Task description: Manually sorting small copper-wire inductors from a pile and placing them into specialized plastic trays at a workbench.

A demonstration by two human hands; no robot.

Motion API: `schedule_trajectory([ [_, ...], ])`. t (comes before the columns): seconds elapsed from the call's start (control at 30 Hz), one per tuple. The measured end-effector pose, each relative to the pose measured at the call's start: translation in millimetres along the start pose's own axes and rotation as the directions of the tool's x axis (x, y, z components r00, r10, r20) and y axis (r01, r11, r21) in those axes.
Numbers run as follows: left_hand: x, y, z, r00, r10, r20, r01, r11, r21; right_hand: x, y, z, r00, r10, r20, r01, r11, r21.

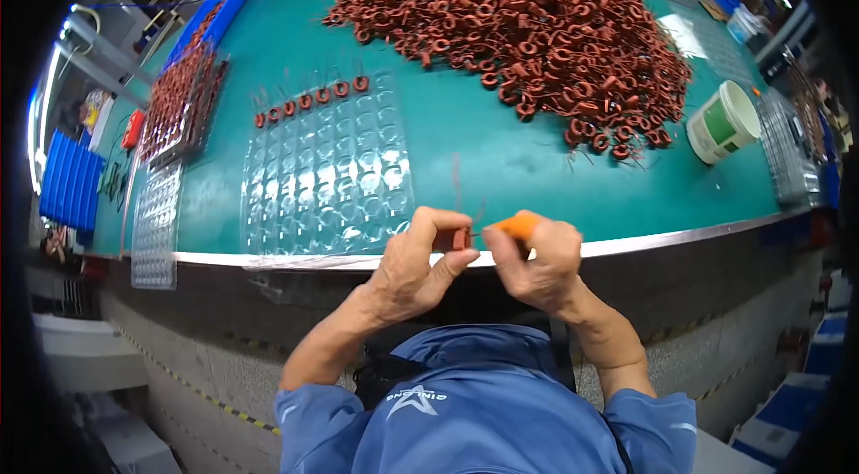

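Observation:
Between the thumb and fingers of my left hand [414,261] is a reddish-brown wire-wound ring coil [462,238], its thin leads sticking up. My right hand [540,261] grips an orange-handled tool [517,225] close beside the coil; the tool's tip is too small to make out. Both hands are over the near edge of the green table. Left of them lies a clear plastic tray [327,179] with round pockets. Several coils [305,101] stand in its far row, leads upward, and the other rows show bare pockets.
A large heap of coils [537,27] covers the far middle and right of the green table [429,134]. A white and green bucket [723,122] stands at the right. Filled stacked trays [183,107] and a blue bin [224,4] are at the left, near another clear tray [156,228].

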State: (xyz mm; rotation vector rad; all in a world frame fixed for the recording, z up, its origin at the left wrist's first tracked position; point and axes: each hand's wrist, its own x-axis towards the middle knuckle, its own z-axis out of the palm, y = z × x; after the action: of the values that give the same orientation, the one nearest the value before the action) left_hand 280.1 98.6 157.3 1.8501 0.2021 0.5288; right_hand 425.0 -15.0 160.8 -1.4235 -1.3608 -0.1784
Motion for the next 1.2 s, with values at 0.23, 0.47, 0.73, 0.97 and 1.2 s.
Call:
schedule_trajectory([
  [0.23, -6.1, -10.4, 18.1, 0.999, -0.035, -0.024, 0.010, 0.757, -0.654, 5.3, -3.3, -5.7, 0.812, 0.482, 0.330, -0.584, 0.679, 0.445],
  [0.47, -2.8, -5.7, 8.5, 0.986, -0.165, 0.007, 0.139, 0.806, -0.575, 2.9, 8.8, 15.3, 0.743, 0.547, 0.385, -0.632, 0.383, 0.674],
  [0.73, -7.4, -9.5, 11.4, 0.956, -0.245, -0.158, 0.150, 0.877, -0.456, -3.5, 7.7, 28.8, 0.781, 0.548, 0.299, -0.605, 0.548, 0.577],
  [0.97, -8.5, -6.1, 7.3, 0.950, -0.277, -0.142, 0.154, 0.813, -0.561, -3.1, 14.4, 36.4, 0.791, 0.522, 0.319, -0.556, 0.398, 0.730],
  [1.2, -11.1, -8.0, 3.0, 0.951, -0.259, -0.170, 0.175, 0.902, -0.395, -0.8, -2.9, 34.3, 0.952, 0.281, 0.124, -0.304, 0.918, 0.254],
])
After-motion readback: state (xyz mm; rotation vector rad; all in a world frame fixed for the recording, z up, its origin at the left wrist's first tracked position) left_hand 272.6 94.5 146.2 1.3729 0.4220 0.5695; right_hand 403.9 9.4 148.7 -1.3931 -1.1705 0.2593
